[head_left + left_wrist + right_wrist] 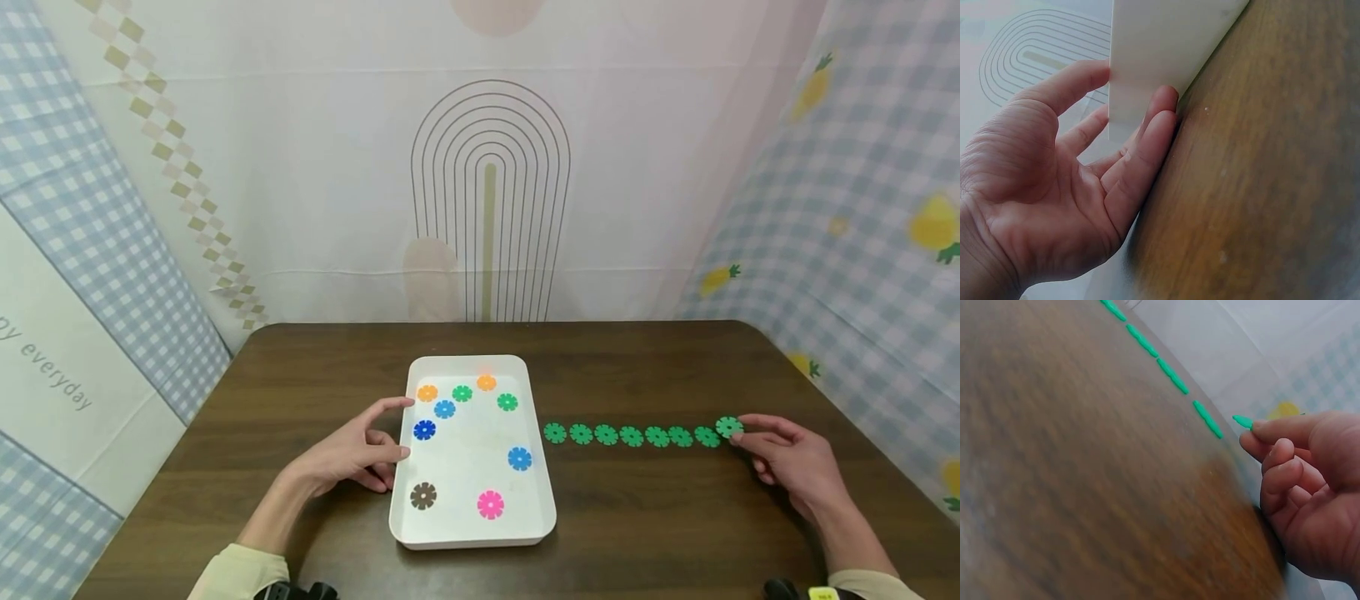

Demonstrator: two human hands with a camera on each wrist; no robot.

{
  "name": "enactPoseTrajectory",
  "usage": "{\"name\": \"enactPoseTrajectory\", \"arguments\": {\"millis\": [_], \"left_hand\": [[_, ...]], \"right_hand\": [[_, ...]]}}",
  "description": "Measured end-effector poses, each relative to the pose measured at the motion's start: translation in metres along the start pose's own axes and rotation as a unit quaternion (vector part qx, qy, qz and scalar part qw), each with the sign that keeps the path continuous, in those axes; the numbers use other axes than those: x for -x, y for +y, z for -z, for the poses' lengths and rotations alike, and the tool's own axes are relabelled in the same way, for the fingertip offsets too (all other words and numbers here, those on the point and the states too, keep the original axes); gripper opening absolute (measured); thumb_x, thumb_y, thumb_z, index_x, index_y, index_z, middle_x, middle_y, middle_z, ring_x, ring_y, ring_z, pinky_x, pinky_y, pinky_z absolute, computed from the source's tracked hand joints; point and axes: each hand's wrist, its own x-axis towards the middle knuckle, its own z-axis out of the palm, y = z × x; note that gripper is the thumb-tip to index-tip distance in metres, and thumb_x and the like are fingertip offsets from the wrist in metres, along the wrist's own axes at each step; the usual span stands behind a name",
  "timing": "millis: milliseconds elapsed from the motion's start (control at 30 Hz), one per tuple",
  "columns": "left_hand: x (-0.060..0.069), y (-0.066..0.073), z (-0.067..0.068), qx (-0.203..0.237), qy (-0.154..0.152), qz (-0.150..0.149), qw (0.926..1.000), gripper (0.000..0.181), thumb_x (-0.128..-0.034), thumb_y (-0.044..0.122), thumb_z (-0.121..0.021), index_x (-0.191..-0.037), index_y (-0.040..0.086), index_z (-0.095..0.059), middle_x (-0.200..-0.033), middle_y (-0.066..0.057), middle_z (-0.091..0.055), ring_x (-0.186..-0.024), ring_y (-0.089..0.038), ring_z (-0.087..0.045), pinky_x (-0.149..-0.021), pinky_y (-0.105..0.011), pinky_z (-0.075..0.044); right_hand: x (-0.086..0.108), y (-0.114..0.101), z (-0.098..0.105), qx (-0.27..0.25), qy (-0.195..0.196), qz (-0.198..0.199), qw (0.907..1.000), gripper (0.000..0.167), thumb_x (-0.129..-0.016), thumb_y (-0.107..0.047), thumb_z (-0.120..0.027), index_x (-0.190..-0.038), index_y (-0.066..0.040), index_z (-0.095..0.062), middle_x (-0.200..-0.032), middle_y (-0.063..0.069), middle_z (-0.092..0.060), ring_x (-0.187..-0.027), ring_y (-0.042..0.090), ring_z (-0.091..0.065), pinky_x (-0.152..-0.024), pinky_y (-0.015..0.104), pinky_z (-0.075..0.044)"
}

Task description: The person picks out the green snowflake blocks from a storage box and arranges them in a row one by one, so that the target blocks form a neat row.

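Between its thumb and fingertips my right hand (798,462) pinches a green notched plastic disc (728,427) at the right end of a row. In the right wrist view that disc (1242,420) is raised off the tabletop. Several matching green discs (632,436) lie flat in a line running left toward a white tray (468,454). My left hand (345,450) rests against the tray's left side, fingers spread and lightly bent, fingertips touching rim and wall; this contact shows in the left wrist view on the tray wall (1154,50).
Inside the tray lie loose discs: two orange (427,393), two green (462,393), three blue (519,459), one brown (423,496) and one pink (491,504). All stands on a dark wooden table (637,517), with a patterned cloth (337,167) hanging behind.
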Motion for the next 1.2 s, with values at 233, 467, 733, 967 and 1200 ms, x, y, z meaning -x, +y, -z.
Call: {"name": "enactPoseTrajectory", "arguments": {"millis": [233, 467, 733, 967, 1200], "left_hand": [[-0.0002, 0.0011, -0.0003, -0.004, 0.003, 0.001, 1.0000, 0.082, -0.0994, 0.021, -0.075, -0.166, 0.024, -0.026, -0.090, -0.009, -0.067, -0.071, -0.019, -0.069, -0.064, -0.035, -0.063], [0.0001, 0.0001, -0.0001, -0.003, 0.000, -0.002, 1.0000, 0.083, -0.0994, 0.021, -0.075, -0.166, 0.024, -0.025, -0.090, -0.009, -0.067, -0.071, -0.020, -0.069, -0.064, -0.036, -0.063], [0.0005, -0.0002, -0.0002, -0.001, 0.000, -0.003, 1.0000, 0.083, -0.0993, 0.021, -0.075, -0.166, 0.023, -0.025, -0.088, -0.008, -0.067, -0.071, -0.018, -0.068, -0.064, -0.036, -0.063], [0.0008, 0.0002, -0.0005, -0.002, 0.001, -0.003, 1.0000, 0.083, -0.0998, 0.021, -0.074, -0.166, 0.024, -0.025, -0.088, -0.008, -0.067, -0.071, -0.019, -0.068, -0.064, -0.036, -0.063], [0.0007, 0.0005, -0.0008, -0.002, 0.002, -0.003, 1.0000, 0.082, -0.0999, 0.021, -0.074, -0.166, 0.024, -0.025, -0.089, -0.009, -0.067, -0.071, -0.019, -0.069, -0.064, -0.036, -0.063]], "right_hand": [[0.0008, 0.0012, 0.0015, 0.018, 0.019, -0.006, 0.9996, 0.014, -0.098, -0.024, -0.077, -0.108, -0.032, -0.071, -0.077, -0.017, -0.073, -0.061, 0.005, -0.057, -0.052, 0.027, -0.053], [0.0009, 0.0014, -0.0009, 0.054, 0.033, -0.019, 0.9978, 0.033, -0.099, -0.024, -0.075, -0.128, -0.007, -0.068, -0.078, -0.017, -0.072, -0.061, 0.006, -0.058, -0.053, 0.029, -0.054], [0.0011, -0.0006, -0.0035, 0.068, 0.039, -0.030, 0.9965, 0.044, -0.099, -0.022, -0.074, -0.135, 0.001, -0.064, -0.076, -0.014, -0.071, -0.060, 0.008, -0.058, -0.053, 0.029, -0.053], [0.0019, -0.0025, -0.0044, 0.070, 0.043, -0.036, 0.9960, 0.043, -0.099, -0.020, -0.073, -0.135, 0.002, -0.063, -0.073, -0.012, -0.070, -0.059, 0.009, -0.058, -0.053, 0.030, -0.053], [0.0021, -0.0046, -0.0027, 0.066, 0.052, -0.041, 0.9956, 0.048, -0.100, -0.020, -0.072, -0.139, 0.005, -0.060, -0.073, -0.011, -0.069, -0.059, 0.009, -0.058, -0.053, 0.030, -0.055]]}}
